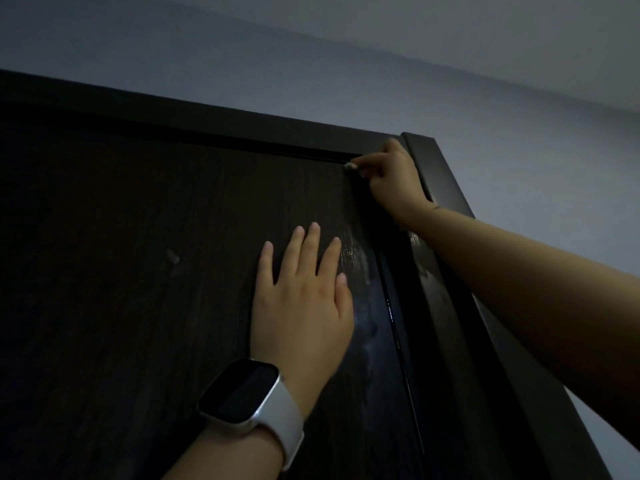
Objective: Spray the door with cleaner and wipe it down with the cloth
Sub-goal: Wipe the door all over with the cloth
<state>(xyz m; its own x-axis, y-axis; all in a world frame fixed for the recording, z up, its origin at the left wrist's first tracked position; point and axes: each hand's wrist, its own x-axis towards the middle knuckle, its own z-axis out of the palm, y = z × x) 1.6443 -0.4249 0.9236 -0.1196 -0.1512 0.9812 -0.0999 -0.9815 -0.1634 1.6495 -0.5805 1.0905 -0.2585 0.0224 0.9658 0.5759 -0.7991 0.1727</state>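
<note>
Door (138,271) under both hands (301,306)

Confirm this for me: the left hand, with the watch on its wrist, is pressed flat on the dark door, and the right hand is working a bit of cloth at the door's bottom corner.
Not quite. The head view shows the right hand with the bit of cloth at the door's top right corner, just under the frame, not the bottom. The rest holds: the left hand, watch on its wrist, lies flat on the dark door.

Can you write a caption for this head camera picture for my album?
Left hand flat on the dark door while right hand rubs its top corner.
</note>
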